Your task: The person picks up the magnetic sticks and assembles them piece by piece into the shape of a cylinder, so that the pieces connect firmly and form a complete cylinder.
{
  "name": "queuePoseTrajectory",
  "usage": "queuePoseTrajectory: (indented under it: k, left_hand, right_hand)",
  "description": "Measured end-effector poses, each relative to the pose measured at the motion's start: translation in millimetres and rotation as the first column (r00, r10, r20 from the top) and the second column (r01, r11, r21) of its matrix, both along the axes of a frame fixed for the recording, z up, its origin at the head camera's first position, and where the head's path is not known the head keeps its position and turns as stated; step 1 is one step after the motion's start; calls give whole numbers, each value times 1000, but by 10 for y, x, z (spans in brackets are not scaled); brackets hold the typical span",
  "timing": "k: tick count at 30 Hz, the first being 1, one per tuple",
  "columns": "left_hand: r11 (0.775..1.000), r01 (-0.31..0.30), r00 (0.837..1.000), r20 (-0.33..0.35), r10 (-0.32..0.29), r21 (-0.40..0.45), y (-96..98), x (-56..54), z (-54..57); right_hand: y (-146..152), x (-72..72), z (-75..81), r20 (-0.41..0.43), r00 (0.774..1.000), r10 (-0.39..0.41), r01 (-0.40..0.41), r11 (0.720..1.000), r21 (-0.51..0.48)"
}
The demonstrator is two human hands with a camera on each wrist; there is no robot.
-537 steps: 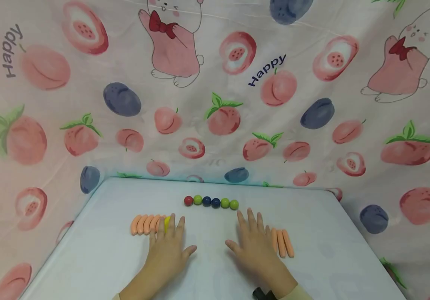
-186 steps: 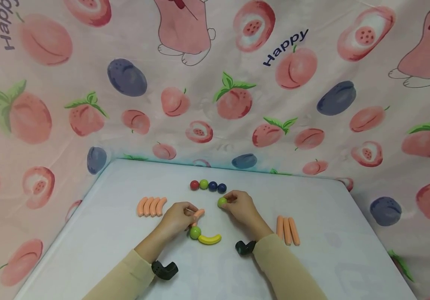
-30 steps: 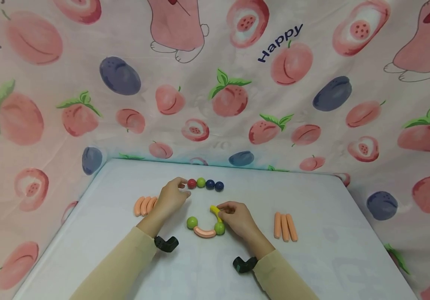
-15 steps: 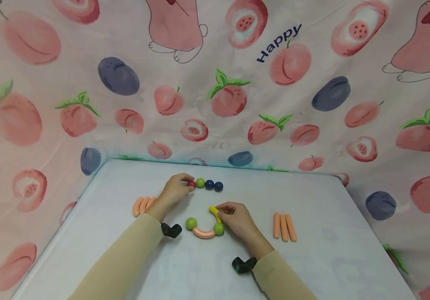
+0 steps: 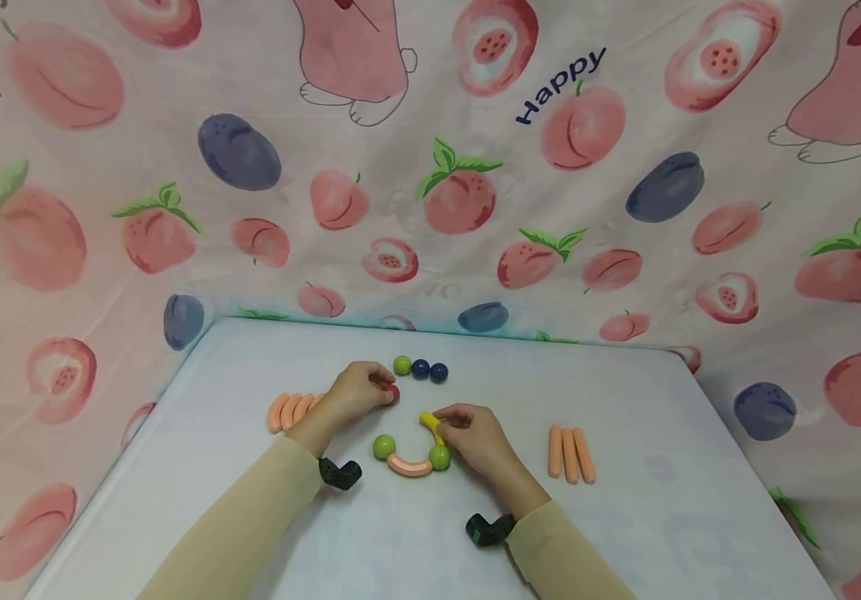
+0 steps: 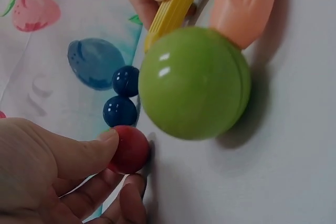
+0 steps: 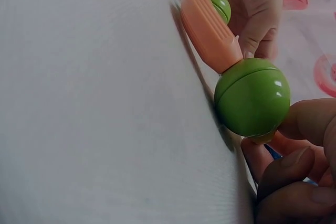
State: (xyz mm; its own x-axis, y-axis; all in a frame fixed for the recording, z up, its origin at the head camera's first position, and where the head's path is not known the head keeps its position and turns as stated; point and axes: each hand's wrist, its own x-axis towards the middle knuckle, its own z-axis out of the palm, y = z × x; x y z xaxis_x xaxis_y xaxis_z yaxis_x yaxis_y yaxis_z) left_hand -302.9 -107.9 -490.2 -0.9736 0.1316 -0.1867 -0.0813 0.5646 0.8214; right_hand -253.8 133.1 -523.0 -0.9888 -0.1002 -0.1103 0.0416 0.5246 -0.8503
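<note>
My left hand (image 5: 355,392) pinches a red ball (image 5: 392,393) between thumb and fingers, just in front of the back row of balls. My right hand (image 5: 478,435) pinches a yellow curved rod (image 5: 429,423) near its middle. The rod's lower end meets a green ball (image 5: 439,457), and an orange curved rod (image 5: 409,467) links that one to a second green ball (image 5: 384,447), making an open U on the table. Up close in the left wrist view, the thumb lies against the red ball (image 6: 131,149). In the right wrist view the green ball (image 7: 253,98) largely hides the yellow rod.
A green ball (image 5: 402,365) and two dark blue balls (image 5: 420,369) stand in a row at the back. Several orange curved rods (image 5: 287,412) lie left, partly behind the left hand. Three straight orange rods (image 5: 571,454) lie right. A fruit-print curtain (image 5: 370,158) rises behind the white table (image 5: 625,533).
The left hand has reached the red ball, taken it from the left end of the back row and drawn it toward the U. The right hand keeps its hold on the yellow rod.
</note>
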Motion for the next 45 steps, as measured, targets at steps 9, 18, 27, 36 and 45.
queuePoseTrajectory:
  k: [9, 18, 27, 36, 45]
  left_hand:
    - [995, 97, 995, -7, -97, -40, 69, 110, 6]
    - [992, 128, 991, -27, -128, -3, 140, 168, 10]
    - [990, 138, 990, -14, -138, 41, 207, 211, -19]
    - [989, 127, 992, 12, -128, 82, 171, 227, -27]
    - [992, 106, 994, 4, -107, 72, 35, 282, -6]
  right_hand:
    - [0, 8, 15, 0, 1000, 7, -7, 1000, 10]
    - [12, -8, -5, -5, 1000, 11, -11, 1000, 18]
    - [16, -5, -10, -20, 999, 26, -26, 1000, 10]
    - [20, -11, -13, -5, 1000, 21, -21, 1000, 3]
    - [6, -4, -17, 0, 1000, 16, -16, 1000, 10]
